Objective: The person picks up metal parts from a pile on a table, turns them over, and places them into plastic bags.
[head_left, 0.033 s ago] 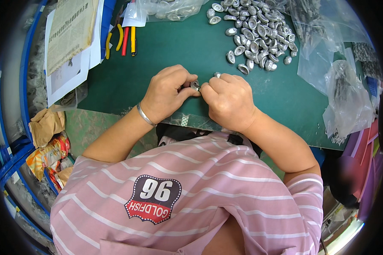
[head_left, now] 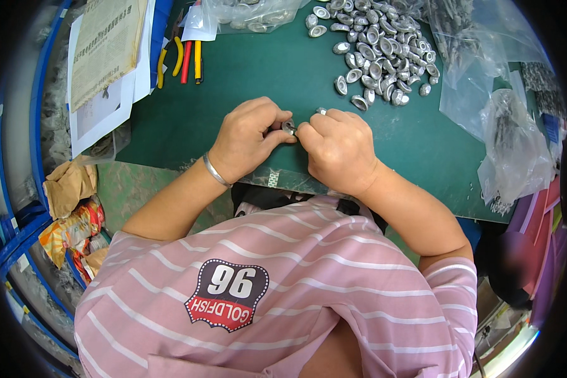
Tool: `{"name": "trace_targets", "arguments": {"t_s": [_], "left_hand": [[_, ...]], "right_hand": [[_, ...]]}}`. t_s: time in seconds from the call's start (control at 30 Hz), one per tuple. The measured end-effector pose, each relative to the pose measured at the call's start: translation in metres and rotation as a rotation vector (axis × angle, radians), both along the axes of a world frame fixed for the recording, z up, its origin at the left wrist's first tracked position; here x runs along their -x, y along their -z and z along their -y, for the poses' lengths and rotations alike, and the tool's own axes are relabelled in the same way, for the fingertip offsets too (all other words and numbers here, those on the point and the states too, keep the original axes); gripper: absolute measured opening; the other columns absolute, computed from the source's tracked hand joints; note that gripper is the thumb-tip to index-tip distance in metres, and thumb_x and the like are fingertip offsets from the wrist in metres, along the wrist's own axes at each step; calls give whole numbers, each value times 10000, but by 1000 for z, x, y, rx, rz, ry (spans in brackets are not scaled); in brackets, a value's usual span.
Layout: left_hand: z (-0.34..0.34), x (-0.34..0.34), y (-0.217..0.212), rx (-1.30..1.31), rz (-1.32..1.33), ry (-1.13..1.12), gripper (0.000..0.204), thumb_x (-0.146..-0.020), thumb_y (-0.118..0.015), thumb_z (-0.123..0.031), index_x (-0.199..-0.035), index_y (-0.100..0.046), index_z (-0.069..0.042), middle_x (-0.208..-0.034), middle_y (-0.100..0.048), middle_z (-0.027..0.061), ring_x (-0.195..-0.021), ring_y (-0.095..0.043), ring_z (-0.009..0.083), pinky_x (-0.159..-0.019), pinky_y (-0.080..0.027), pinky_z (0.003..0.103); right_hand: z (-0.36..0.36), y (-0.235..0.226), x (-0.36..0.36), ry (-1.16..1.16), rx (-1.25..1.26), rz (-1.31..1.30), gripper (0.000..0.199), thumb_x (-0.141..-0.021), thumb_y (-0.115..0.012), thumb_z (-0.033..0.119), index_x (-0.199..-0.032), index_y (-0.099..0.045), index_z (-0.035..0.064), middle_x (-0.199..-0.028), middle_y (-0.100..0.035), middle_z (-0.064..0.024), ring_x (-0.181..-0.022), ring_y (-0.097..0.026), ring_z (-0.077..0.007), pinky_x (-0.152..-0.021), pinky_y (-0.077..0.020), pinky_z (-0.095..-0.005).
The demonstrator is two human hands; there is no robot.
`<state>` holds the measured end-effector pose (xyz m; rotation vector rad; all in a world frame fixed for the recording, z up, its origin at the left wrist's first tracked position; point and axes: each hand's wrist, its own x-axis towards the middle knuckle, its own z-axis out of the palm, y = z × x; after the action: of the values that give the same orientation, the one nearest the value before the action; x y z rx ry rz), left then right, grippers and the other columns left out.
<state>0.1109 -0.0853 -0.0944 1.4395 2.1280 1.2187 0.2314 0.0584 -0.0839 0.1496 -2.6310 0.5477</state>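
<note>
**Small silver piece (head_left: 288,126) at the fingertips, nearer the wearer than the heap (head_left: 386,45)**

The small silver piece is grey and metallic, with a rounded outline and a hollow look on the side that shows; fingers cover much of it. It lies toward the wearer from the heap and to its left. The left hand (head_left: 252,135) has it pinched between thumb and forefinger. The right hand (head_left: 340,148), almost directly wearer-side of the heap, has its fingers curled in at the piece; whether they close on it or on something else, I cannot tell. Another silver bit (head_left: 321,111) shows just beyond the right knuckles, between them and the heap.

The heap itself is a loose spread of dull-bright oval metal pieces, some showing dished insides, others faceted domes.

Print appears in several places. Well left of the heap, a yellowed newspaper (head_left: 104,57) carries dark columns of characters. Farther toward the wearer on that side is an orange-and-red printed package (head_left: 72,233). Wearer-side of the heap, beyond both hands, the pink striped shirt (head_left: 334,277) bears a shield-shaped patch (head_left: 227,295), black over red, with white numerals and lettering upside down in this view.
</note>
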Motion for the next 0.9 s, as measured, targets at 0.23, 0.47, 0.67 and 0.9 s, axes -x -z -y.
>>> {"name": "trace_targets", "arguments": {"t_s": [0.23, 0.47, 0.67, 0.9], "left_hand": [[5, -4, 3, 4, -29, -37, 252, -649, -777, -13, -865, -646, -14, -694, -552, 53, -563, -493, 146, -517, -417, 277], [2, -8, 3, -41, -31, -81, 271, -622, -797, -75, -845, -655, -19, -687, -559, 51, -570, -521, 175, -542, -437, 301], [4, -11, -9, 125, 33, -140, 243, -665, -770, -125, -857, -653, -34, -721, -592, 73, -651, -585, 234, -622, -479, 358], [-9, -17, 1, -104, 359, -276, 239, -710, -757, -14, -909, -625, -20, -798, -622, 49, -662, -592, 94, -606, -499, 231]], "right_hand": [[-25, -10, 14, 148, 682, 401, 133, -759, -660, 130, -749, -626, 3, -664, -612, -158, -579, -599, -282, -529, -462, -355], [-6, -34, 101, 133, 1321, 614, 204, -915, -537, 159, -1040, -580, 4, -682, -499, 5, -548, -408, -73, -471, -312, -221], [23, -35, 137, -69, 988, 337, 432, -920, -511, 131, -1295, -419, -63, -1204, -559, -228, -1141, -537, -301, -962, -418, -362], [-12, -13, 18, 88, 842, 406, 160, -852, -628, 94, -964, -599, -18, -902, -638, -135, -829, -630, -216, -747, -514, -322]]}}
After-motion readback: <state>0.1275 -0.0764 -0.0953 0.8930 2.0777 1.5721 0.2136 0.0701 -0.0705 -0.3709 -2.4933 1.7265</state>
